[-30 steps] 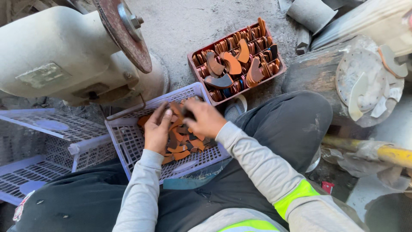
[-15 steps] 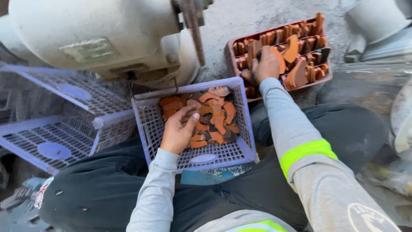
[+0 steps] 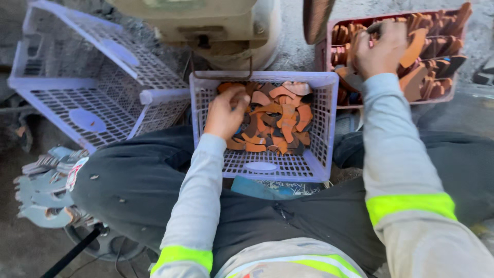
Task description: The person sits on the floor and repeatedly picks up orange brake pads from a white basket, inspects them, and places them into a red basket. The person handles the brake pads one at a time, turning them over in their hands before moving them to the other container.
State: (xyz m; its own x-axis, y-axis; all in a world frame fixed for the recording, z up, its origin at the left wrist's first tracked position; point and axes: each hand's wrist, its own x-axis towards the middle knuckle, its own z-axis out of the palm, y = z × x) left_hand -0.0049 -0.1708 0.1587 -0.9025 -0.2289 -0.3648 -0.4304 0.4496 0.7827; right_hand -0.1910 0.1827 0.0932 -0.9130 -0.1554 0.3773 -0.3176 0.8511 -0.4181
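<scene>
Since half a second ago, my view has dropped closer; both hands sit about where they were.

My left hand (image 3: 225, 112) rests in the lavender basket (image 3: 322, 128) on my lap, fingers (image 3: 237, 97) curled onto the orange curved pieces (image 3: 278, 119), which lie just right of them, jumbled with no shared axis. My right hand (image 3: 380, 47) reaches well ahead into the red tray (image 3: 323, 56), fingers bent among upright pieces; whether either hand grips anything, I cannot tell. A grinder body (image 3: 216, 25) crowds ahead; an empty basket (image 3: 77, 98) lies left.
</scene>
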